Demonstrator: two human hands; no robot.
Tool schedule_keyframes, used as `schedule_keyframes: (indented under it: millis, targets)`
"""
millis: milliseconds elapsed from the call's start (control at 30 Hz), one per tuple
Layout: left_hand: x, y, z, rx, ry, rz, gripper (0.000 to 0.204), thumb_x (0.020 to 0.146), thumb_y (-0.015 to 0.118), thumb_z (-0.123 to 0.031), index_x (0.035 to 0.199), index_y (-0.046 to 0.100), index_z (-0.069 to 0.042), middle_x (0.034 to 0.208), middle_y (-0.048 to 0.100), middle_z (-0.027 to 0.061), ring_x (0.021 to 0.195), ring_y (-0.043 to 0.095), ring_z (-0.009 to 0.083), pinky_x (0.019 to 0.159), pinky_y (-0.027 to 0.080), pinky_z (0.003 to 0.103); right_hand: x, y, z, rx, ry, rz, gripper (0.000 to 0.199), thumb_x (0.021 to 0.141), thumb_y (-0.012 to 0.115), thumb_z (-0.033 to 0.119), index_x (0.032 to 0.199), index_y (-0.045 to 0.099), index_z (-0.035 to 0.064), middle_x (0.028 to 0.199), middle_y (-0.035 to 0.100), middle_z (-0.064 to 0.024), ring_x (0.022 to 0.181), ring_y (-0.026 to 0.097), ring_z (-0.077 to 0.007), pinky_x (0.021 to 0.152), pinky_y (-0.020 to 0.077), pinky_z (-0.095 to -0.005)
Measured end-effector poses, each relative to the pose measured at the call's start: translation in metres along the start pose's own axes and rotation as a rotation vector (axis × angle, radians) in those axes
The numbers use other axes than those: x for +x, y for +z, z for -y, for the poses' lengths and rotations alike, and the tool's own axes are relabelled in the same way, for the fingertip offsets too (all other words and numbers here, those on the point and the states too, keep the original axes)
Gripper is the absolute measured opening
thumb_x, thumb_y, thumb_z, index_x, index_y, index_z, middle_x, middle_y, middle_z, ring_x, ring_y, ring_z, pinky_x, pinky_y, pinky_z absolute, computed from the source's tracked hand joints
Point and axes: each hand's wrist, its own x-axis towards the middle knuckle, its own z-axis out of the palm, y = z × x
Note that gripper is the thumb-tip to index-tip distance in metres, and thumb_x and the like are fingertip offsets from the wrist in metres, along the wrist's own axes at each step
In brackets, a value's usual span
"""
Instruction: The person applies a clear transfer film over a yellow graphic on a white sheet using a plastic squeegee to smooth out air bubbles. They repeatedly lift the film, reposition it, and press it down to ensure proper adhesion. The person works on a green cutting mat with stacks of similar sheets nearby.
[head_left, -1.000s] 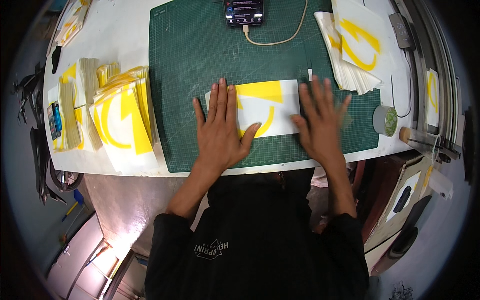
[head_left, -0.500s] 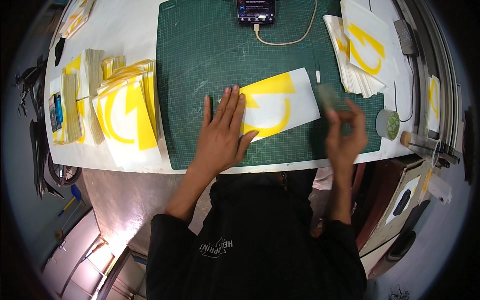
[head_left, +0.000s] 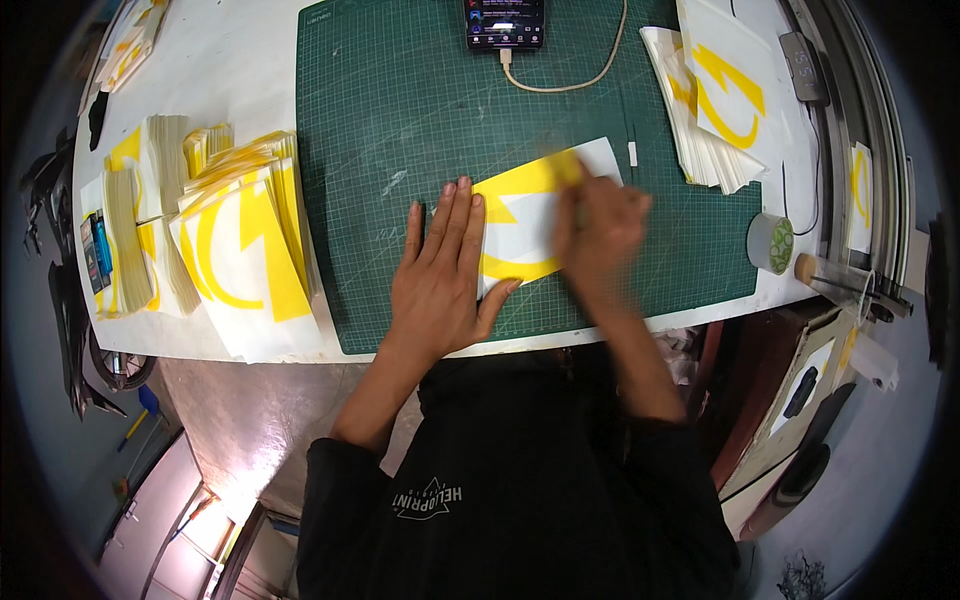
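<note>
A white sheet with a yellow graphic (head_left: 522,235) lies tilted on the green cutting mat (head_left: 400,110). My left hand (head_left: 438,275) rests flat over the sheet's left end, its fingers stretched out and thumb spread. My right hand (head_left: 603,225) is over the right part of the sheet, smeared by motion. Its fingers look closed round a small, flat, see-through piece (head_left: 566,166) at the sheet's upper edge. Blur hides what kind of thing that is. The hand and forearm cover some of the sheet's right side.
Stacks of similar yellow-and-white sheets stand left of the mat (head_left: 245,265) and at its upper right (head_left: 690,130). A phone (head_left: 505,22) with a plugged-in cable lies at the mat's far edge. A tape roll (head_left: 770,243) stands at the right, near a small digital clock (head_left: 803,68).
My right hand has swung left from the bare mat onto the sheet, bringing the blurred piece with it. My left hand stays pressed on the sheet. The whole view has shifted slightly.
</note>
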Motion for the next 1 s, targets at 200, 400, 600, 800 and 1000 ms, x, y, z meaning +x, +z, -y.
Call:
schedule_keyframes:
  millis: [200,400,600,800,1000]
  targets:
    - [0.001,-0.001,0.0,-0.014,0.006,-0.002,0.093,0.103,0.055,-0.057,0.163,0.028,0.008,0.172,0.026,0.0286,0.163,0.022,0.0409,0.129,0.014,0.064,-0.003,-0.033,-0.027,-0.007,0.071,-0.058,0.039,0.091,0.075,0.004,0.129,0.072,0.0008,0.086,0.071,-0.0107,0.076,0.067,-0.0255,0.081,0.0478,-0.041]
    - [0.001,-0.001,-0.002,0.014,0.021,-0.023,0.092,0.103,0.054,-0.057,0.163,0.029,0.008,0.172,0.027,0.0295,0.162,0.023,0.041,0.129,0.013,0.065,-0.066,-0.035,0.023,0.087,0.054,0.026,0.034,0.09,0.077,0.005,0.124,0.074,0.0013,0.086,0.07,-0.0059,0.074,0.062,-0.0223,0.08,0.0432,-0.0401]
    - [0.002,-0.002,-0.008,0.056,0.007,-0.083,0.091,0.1,0.061,-0.057,0.16,0.036,0.007,0.167,0.035,0.0299,0.157,0.031,0.0458,0.127,0.017,0.067,-0.055,-0.074,-0.064,-0.033,0.301,-0.063,0.032,0.092,0.079,0.005,0.123,0.075,0.004,0.09,0.074,-0.0069,0.074,0.065,-0.0219,0.083,0.0466,-0.0401]
    - [-0.012,-0.007,-0.056,0.006,-0.071,-0.226,0.071,0.099,0.065,-0.053,0.142,0.06,0.004,0.15,0.052,0.0268,0.139,0.051,0.0446,0.122,0.027,0.068,-0.044,-0.087,-0.074,0.225,0.127,-0.162,0.028,0.088,0.079,-0.002,0.116,0.076,0.0047,0.097,0.078,-0.008,0.079,0.07,-0.0223,0.085,0.0471,-0.0377]
    - [0.074,-0.021,-0.008,-0.254,0.156,-0.138,0.038,0.105,0.062,-0.042,0.133,0.077,-0.022,0.163,0.047,0.0167,0.155,0.036,0.0411,0.127,0.011,0.07,-0.011,-0.068,-0.071,0.252,-0.258,0.112,0.028,0.08,0.081,-0.002,0.107,0.077,0.0066,0.099,0.078,-0.0039,0.084,0.069,-0.0203,0.087,0.0476,-0.0439]
